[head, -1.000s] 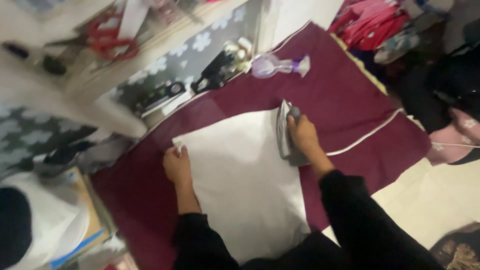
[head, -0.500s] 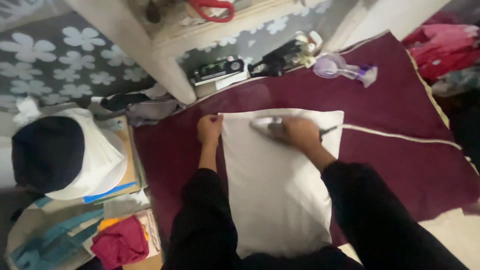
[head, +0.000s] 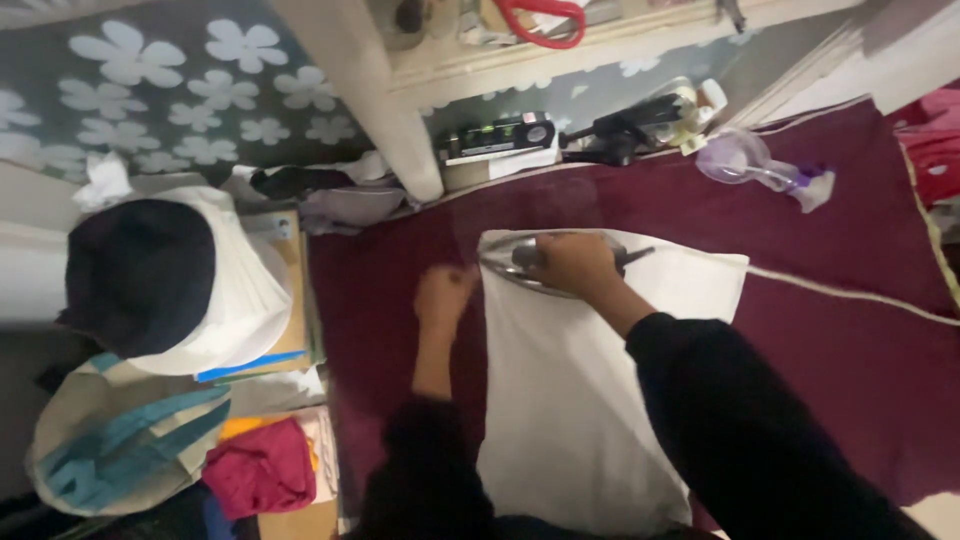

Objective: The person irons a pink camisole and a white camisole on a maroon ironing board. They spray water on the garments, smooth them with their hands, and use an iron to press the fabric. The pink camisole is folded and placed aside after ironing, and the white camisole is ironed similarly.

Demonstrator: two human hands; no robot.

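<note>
— What are the right hand's fingers doing?

— The right hand (head: 572, 263) has its fingers wrapped tight round the handle of the iron (head: 520, 262). They are curled together and clamped on it, knuckles up. The iron lies flat on the top edge of the white cloth (head: 580, 400), its pointed end toward the left.

— And the left hand?

— The left hand (head: 443, 297) is blurred. It looks bunched into a loose fist just beside the cloth's left edge, near the top corner. Whether the fingers pinch the cloth or only rest by it, I cannot tell.

— Where does the cloth lie?

— It is spread flat on a dark red blanket (head: 850, 330) on the floor. It runs from the iron back toward the person's lap, between the two black sleeves.

— What else is on the blanket?

— A white cord (head: 850, 293) crosses it to the right of the cloth. A clear spray bottle (head: 755, 165) with a purple top lies on its side near the far edge, well apart from the iron.

— And around that?

— A black tool (head: 625, 130) and a small level (head: 500, 135) sit by the blanket's far edge, beneath a white shelf with red scissors (head: 540, 20) on it. To the left a black and white bundle (head: 170, 280) sits on a stack. Below it lie a teal-strapped bag (head: 110, 455) and a folded red garment (head: 262, 468).
</note>
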